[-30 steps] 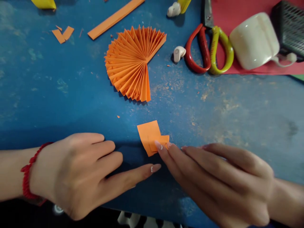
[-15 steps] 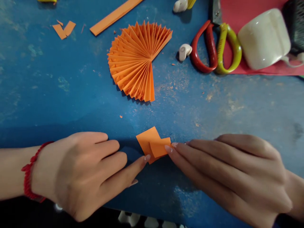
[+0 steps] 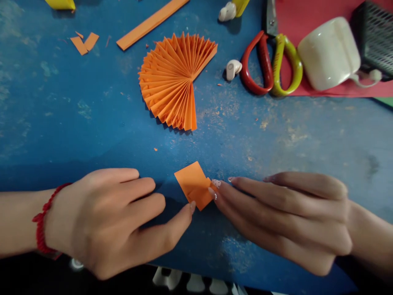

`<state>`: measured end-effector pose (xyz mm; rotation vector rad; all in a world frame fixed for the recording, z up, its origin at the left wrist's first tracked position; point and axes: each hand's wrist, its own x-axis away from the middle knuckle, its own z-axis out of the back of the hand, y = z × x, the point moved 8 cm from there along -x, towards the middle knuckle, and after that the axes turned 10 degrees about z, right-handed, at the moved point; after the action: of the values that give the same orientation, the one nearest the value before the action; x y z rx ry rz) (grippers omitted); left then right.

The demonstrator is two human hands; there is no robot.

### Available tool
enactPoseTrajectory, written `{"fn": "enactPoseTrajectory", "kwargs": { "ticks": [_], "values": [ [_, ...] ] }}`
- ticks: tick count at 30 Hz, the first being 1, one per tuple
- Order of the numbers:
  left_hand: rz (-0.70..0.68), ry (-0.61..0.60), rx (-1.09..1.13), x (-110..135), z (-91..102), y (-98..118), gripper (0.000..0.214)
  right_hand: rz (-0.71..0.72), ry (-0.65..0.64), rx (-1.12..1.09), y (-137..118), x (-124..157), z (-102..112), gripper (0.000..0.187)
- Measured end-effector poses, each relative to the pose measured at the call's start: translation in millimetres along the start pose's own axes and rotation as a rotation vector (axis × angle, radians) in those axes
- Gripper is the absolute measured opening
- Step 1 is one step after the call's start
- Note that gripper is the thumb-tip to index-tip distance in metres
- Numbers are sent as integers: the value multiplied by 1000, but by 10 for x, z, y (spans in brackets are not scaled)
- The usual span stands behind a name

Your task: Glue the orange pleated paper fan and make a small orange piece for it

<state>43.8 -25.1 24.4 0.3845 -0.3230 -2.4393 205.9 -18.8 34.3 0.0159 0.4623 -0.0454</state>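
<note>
A small piece of orange paper (image 3: 193, 180) lies on the blue table between my hands, one corner pointing away from me. My left hand (image 3: 123, 221), with a red cord bracelet at the wrist, has its fingers curled and one fingertip pressed on the paper's near left edge. On the other side my right hand (image 3: 288, 217) pinches a narrow flap at the paper's right edge between thumb and index finger, its other fingers held out straight. Beyond the hands sits a pleated orange paper fan (image 3: 172, 82), spread to about a half circle.
Red-and-yellow-handled scissors (image 3: 267, 65) lie at the upper right by a white earbud case (image 3: 330, 53) on red paper (image 3: 307, 88). Two earbuds (image 3: 233, 69) are nearby. An orange strip (image 3: 150, 24) and small orange scraps (image 3: 79, 45) lie toward the back left.
The flap that lay over the paper's right part is now mostly flat against it or turned under my right fingers. My right hand has moved slightly left. The view has shifted a little.
</note>
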Motion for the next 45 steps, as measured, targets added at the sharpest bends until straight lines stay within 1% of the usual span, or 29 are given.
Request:
{"fn": "enactPoseTrajectory", "kwargs": {
  "ticks": [2, 3, 5, 7, 12, 13, 15, 18, 20, 25, 28, 30, 32, 35, 41, 45],
  "values": [
    [-87, -33, -37, -19, -43, 20, 38, 82, -28, 70, -59, -69, 8, 21],
    [-110, -45, -50, -28, -60, 19, 38, 88, -50, 90, -67, -95, 1, 22],
    [-108, -54, -54, -45, -73, -3, 37, 45, -69, 119, -54, -134, -4, 26],
    [-105, -63, -51, -48, -80, -3, 35, 16, -60, 133, -63, -164, 1, 26],
    [-106, -76, -54, -35, -77, 15, 33, 24, -65, 68, -169, -229, -35, 22],
    [-112, -72, -48, -34, -70, 15, 33, 5, -63, 53, -174, -240, -37, 22],
    [-131, -70, -36, -33, -60, 11, 34, -83, -65, 12, -133, -251, -44, 22],
    [-182, -89, -30, -26, -66, 13, 36, -247, -63, -91, 3, -235, -63, 21],
    [-203, -95, -26, -28, -63, 13, 39, -313, -75, -169, 96, -212, -92, 24],
    [-166, -148, -30, -61, -78, 2, 43, -456, -99, -437, 324, -97, -201, 25],
    [-141, -172, -16, -75, -84, 6, 45, -524, -100, -630, 390, -36, -277, 25],
    [-122, -177, 6, -81, -82, 3, 44, -575, -97, -692, 419, -13, -309, 22],
    [-101, -174, 19, -84, -76, -3, 41, -626, -106, -695, 439, 2, -329, 19],
    [-96, -179, 20, -73, -79, 9, 40, -667, -118, -682, 433, 2, -344, 16],
    [-67, -206, -14, -30, -107, 17, 47, -714, -55, -656, 440, 0, -319, 14],
    [-84, -237, -4, -33, -119, -16, 49, -731, -43, -629, 468, -12, -310, 14]
  ]
}}
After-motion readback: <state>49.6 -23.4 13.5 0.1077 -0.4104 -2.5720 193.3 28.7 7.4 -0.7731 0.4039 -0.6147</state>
